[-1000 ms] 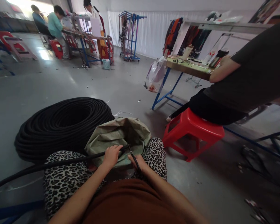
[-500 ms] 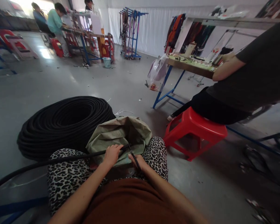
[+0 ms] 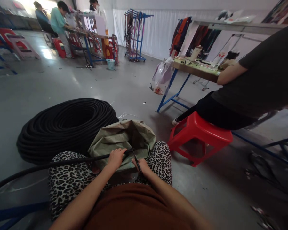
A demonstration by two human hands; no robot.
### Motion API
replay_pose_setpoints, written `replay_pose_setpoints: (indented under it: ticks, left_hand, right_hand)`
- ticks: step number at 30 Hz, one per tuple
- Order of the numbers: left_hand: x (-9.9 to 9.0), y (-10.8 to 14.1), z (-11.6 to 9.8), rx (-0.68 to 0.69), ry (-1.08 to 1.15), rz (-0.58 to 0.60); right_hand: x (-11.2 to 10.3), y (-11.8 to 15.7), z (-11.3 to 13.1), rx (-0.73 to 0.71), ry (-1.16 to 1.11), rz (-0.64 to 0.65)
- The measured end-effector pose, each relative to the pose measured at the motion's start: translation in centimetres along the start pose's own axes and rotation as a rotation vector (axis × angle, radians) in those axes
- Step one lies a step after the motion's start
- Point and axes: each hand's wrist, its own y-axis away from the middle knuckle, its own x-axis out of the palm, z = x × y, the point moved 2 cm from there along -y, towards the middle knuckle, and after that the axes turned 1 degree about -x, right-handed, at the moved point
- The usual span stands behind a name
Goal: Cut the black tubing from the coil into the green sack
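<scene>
A thick black cord (image 3: 69, 161) runs from the lower left across my left thigh. My left hand (image 3: 116, 158) is closed on it near its end, over the rim of an open green sack (image 3: 110, 138) between my knees. My right hand (image 3: 142, 167) grips dark scissors (image 3: 137, 162), whose blades point up and left, close to the cord's end. Whether the blades touch the cord is too small to tell. Left of the sack lies a big coil of black cord (image 3: 38, 134) on the floor.
At the right a person in dark clothes (image 3: 266, 76) sits on a red stool (image 3: 206, 127) at a worktable (image 3: 199, 71). A plastic bag (image 3: 162, 76) hangs from its edge. Blue bars (image 3: 21, 210) stand at the lower left. More people work at the back left.
The scissors have turned slightly in my right hand and look more upright. My left hand and the cord have hardly moved. The seated person's arm has shifted a little left.
</scene>
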Motion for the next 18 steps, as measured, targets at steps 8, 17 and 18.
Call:
replay_pose_setpoints:
  ticks: [8,17,18]
  left_hand:
    - [0.7,-0.2,0.3,-0.003,0.005,-0.002]
    - [0.7,-0.1,0.4,-0.011,0.001,0.000]
    - [0.6,-0.1,0.4,-0.007,0.000,0.000]
  right_hand:
    - [-0.2,0.4,0.8,0.003,-0.123,0.011]
    - [-0.1,0.3,0.7,-0.006,-0.022,0.012]
    - [0.0,0.2,0.6,-0.005,-0.006,0.013]
